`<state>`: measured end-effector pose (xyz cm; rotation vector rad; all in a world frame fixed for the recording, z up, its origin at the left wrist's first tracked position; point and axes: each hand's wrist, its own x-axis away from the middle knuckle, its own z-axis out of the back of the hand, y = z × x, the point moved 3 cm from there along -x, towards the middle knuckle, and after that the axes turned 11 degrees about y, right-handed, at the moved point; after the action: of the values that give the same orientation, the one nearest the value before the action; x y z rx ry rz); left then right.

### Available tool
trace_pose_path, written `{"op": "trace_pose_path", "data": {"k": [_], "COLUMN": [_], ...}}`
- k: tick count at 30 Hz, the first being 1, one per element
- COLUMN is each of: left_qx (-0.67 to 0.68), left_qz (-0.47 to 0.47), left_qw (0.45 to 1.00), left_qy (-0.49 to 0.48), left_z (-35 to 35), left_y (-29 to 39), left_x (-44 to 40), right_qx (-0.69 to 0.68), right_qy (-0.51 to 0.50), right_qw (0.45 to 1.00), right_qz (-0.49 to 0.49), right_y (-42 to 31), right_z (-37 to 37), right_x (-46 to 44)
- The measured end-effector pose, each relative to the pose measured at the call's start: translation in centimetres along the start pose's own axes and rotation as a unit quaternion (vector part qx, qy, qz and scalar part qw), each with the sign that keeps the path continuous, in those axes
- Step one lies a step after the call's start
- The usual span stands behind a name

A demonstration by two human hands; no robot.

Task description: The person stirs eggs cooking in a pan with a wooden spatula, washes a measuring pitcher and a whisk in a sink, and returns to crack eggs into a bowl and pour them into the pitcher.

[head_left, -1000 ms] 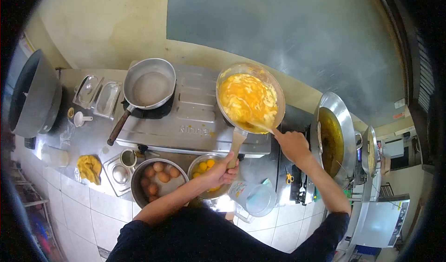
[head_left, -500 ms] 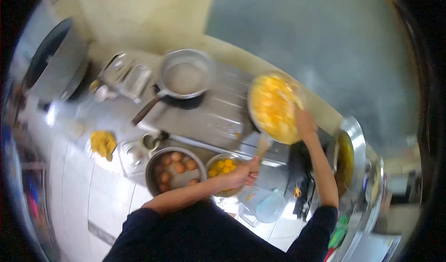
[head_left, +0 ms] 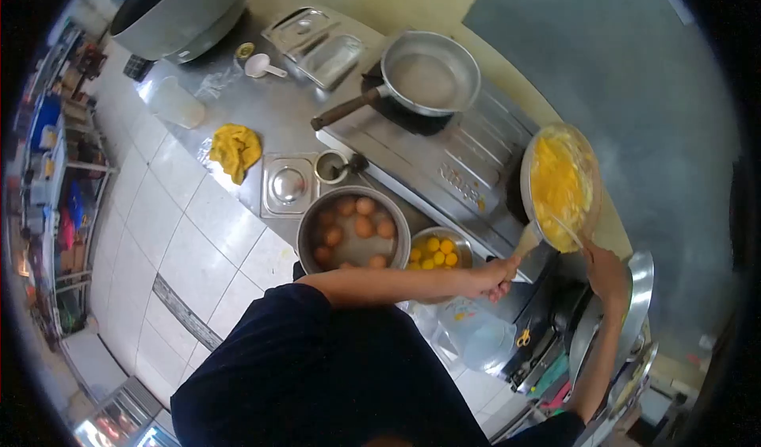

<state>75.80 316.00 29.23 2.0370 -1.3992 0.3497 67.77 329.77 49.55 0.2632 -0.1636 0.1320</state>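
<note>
My left hand is closed around the pale wooden handle of a frying pan. The frying pan is tilted and holds soft yellow egg, with paler egg along its edge. My right hand, at the pan's near right edge, grips a thin stick-like utensil whose tip reaches into the egg; its exact kind is unclear. Beneath my left forearm, a metal bowl contains several raw yolks. Beside it stands a pot with several brown eggs.
A second pan rests on the stove. Left on the counter are a yellow cloth, a lidded steel container, metal trays and a big pot. Near my right arm are a wide metal bowl and a clear plastic container.
My view has shifted, so the counter appears farther right. My right hand has moved with the utensil from over the egg to the pan's near edge. The egg looks more gathered.
</note>
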Motion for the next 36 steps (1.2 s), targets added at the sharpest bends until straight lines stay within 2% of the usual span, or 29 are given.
{"op": "trace_pose_path", "data": {"k": [2,3,4,6,8,9,11,13,14,15,16,17,18,19,20,21,22,23,24,25,26,27,28,29,31,32,33,34,36], "left_qx": [0.009,0.015,0.020,0.005,0.015,-0.004,-0.170,-0.440,-0.465,-0.412,-0.390,-0.376,-0.388,-0.511,-0.615,-0.622,-0.742,-0.832,-0.834,-0.860,-0.883,-0.903,-0.904,-0.908,-0.912,-0.911,-0.909,-0.910,-0.878], "left_qz": [-0.002,-0.019,-0.038,-0.057,-0.068,-0.075,-0.097,-0.218,-0.200,-0.145,-0.115,-0.046,-0.072,-0.144,-0.215,-0.213,-0.217,-0.216,-0.216,-0.195,-0.174,-0.164,-0.162,-0.200,-0.238,-0.230,-0.221,-0.222,-0.175], "left_qw": [1.000,1.000,0.999,0.998,0.997,0.997,0.980,0.871,0.860,0.889,0.904,0.923,0.919,0.843,0.739,0.737,0.594,0.429,0.427,0.393,0.358,0.323,0.319,0.309,0.292,0.314,0.337,0.335,0.445], "left_qy": [0.006,0.007,0.008,0.019,0.035,0.028,0.026,0.009,-0.063,-0.139,-0.133,-0.068,0.008,0.092,0.170,0.160,0.222,0.278,0.275,0.260,0.247,0.231,0.234,0.201,0.163,0.137,0.108,0.101,0.033], "left_z": [-0.8,-1.1,-1.4,-1.9,-2.0,-1.8,-0.6,0.6,2.5,4.2,6.1,9.4,13.4,17.6,20.8,22.9,24.9,26.2,26.5,26.3,26.4,27.6,27.3,26.5,25.8,25.8,25.9,25.9,25.7], "left_y": [-0.5,-0.5,-0.5,-1.2,-1.7,-1.9,-1.3,1.2,1.7,2.7,4.1,4.5,4.6,4.6,4.4,3.1,1.8,1.1,0.4,-0.3,-0.8,-1.9,-2.2,-2.6,-3.1,-3.5,-4.0,-3.8,-2.7], "left_x": [-0.2,-0.2,-0.2,-1.0,-1.9,-2.3,-0.8,6.7,10.1,13.5,17.7,20.0,21.3,22.0,22.1,21.5,21.2,21.1,21.0,20.5,19.9,18.6,18.5,18.4,18.4,18.2,18.2,18.6,18.8], "right_qx": [-0.021,-0.017,-0.016,0.051,0.026,0.029,0.030,0.067,0.066,0.031,-0.003,-0.103,-0.201,-0.327,-0.447,-0.584,-0.622,-0.603,-0.598,-0.612,-0.614,-0.709,-0.780,-0.782,-0.852,-0.853,-0.871,-0.884,-0.898], "right_qy": [-0.039,-0.040,-0.041,-0.002,0.059,0.052,0.036,0.107,0.104,0.198,0.291,0.277,0.262,0.247,0.230,0.156,-0.075,-0.173,-0.209,-0.205,-0.203,-0.187,-0.167,-0.168,0.047,0.051,0.105,0.160,0.172], "right_qw": [0.999,0.998,0.998,0.999,0.998,0.997,0.996,0.988,0.988,0.976,0.955,0.951,0.935,0.907,0.862,0.794,0.766,0.762,0.742,0.698,0.699,0.563,0.406,0.403,0.232,0.228,0.229,0.229,0.210], "right_qz": [-0.004,0.041,0.038,0.008,-0.024,-0.039,-0.080,-0.086,-0.098,-0.082,-0.065,-0.096,-0.128,-0.098,-0.066,-0.060,-0.143,-0.160,-0.220,-0.310,-0.307,-0.383,-0.446,-0.445,-0.467,-0.467,-0.421,-0.375,-0.345], "right_y": [-1.4,-0.3,-0.8,-1.9,-2.5,-2.1,-1.3,-1.8,-2.7,-4.3,-6.0,-7.8,-9.7,-11.5,-13.6,-16.8,-20.0,-22.7,-24.6,-25.9,-26.8,-27.7,-28.8,-29.9,-31.0,-31.5,-31.6,-31.6,-31.6], "right_z": [1.5,-1.2,-3.0,-5.5,-7.2,-8.8,-10.2,-8.3,-6.7,-3.9,-1.1,1.1,2.2,1.1,-0.8,-3.9,-5.8,-8.3,-14.1,-17.8,-20.0,-21.8,-23.5,-25.1,-27.4,-28.4,-29.1,-29.6,-30.3], "right_x": [1.4,1.3,1.4,1.3,0.9,0.3,0.6,1.8,3.2,4.9,6.7,8.7,11.1,13.4,15.9,18.3,19.2,19.8,20.9,21.5,21.2,21.1,21.0,20.4,17.9,17.2,16.6,16.4,16.6]}}
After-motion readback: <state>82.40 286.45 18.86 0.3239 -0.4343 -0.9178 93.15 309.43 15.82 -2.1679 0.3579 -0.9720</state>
